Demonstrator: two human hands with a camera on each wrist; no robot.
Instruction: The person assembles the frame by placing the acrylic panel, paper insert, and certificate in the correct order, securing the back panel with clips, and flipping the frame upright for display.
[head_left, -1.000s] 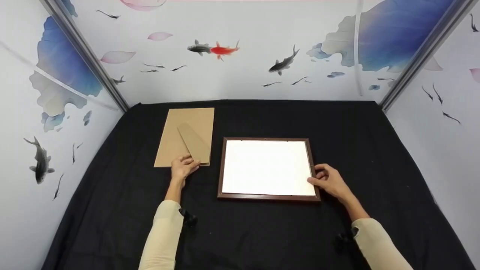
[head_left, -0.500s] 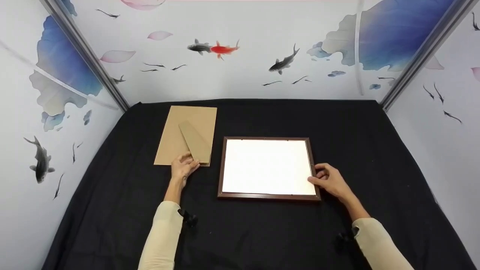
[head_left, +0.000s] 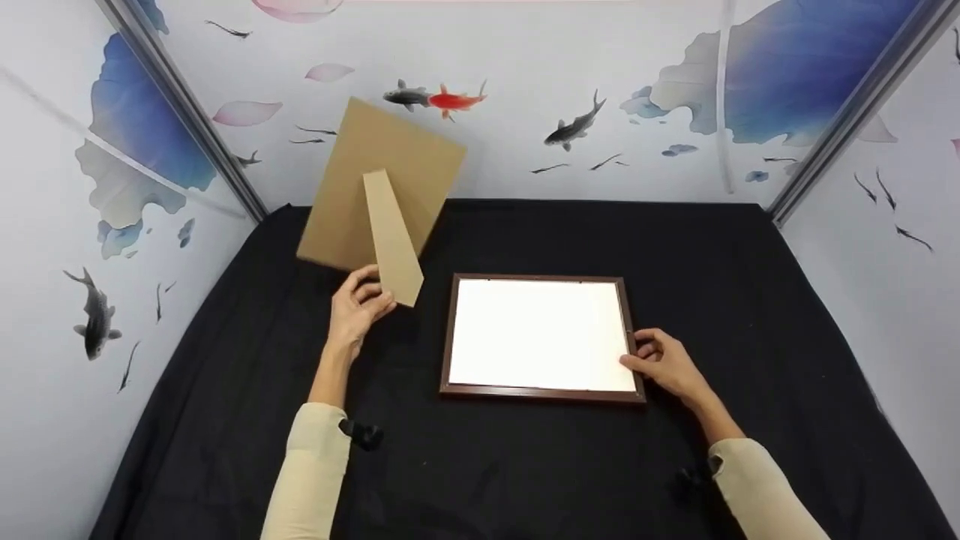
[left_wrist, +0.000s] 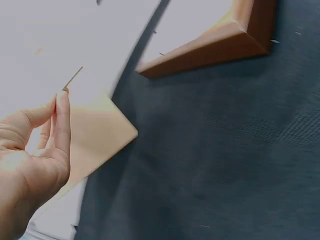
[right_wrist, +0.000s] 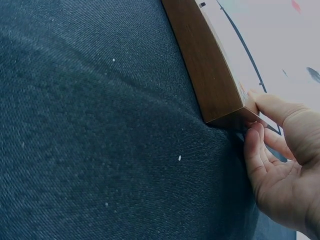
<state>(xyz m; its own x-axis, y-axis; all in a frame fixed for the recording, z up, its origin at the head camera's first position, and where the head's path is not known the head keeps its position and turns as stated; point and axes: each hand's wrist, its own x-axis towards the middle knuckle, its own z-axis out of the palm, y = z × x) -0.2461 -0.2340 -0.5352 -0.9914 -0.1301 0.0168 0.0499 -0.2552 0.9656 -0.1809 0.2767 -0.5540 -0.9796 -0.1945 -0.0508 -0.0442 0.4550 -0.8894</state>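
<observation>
A brown cardboard picture-frame backing board (head_left: 334, 191) hangs tilted above the table at the back left. Its easel leg (head_left: 394, 240) stands out from it, and my left hand (head_left: 355, 309) pinches the leg's lower end between thumb and fingers. In the left wrist view a corner of the board (left_wrist: 102, 137) shows behind the fingers, and the leg (left_wrist: 75, 76) appears edge-on. The dark brown picture frame (head_left: 540, 394) lies flat, with a bright white sheet (head_left: 540, 334) inside it. At the frame's right side my right hand (head_left: 664, 366) grips the edge, thumb on top.
Black cloth (head_left: 525, 472) covers the table. White printed panels (head_left: 510, 45) with painted fish and lotus leaves enclose the back and both sides, joined by metal posts (head_left: 862, 109) at the corners. Small pins (head_left: 489, 280) sit along the frame's inner edge.
My left hand has lifted the backing board off the table by its leg; the board has risen and tilted, and the leg has swung out. The right hand stays on the picture frame.
</observation>
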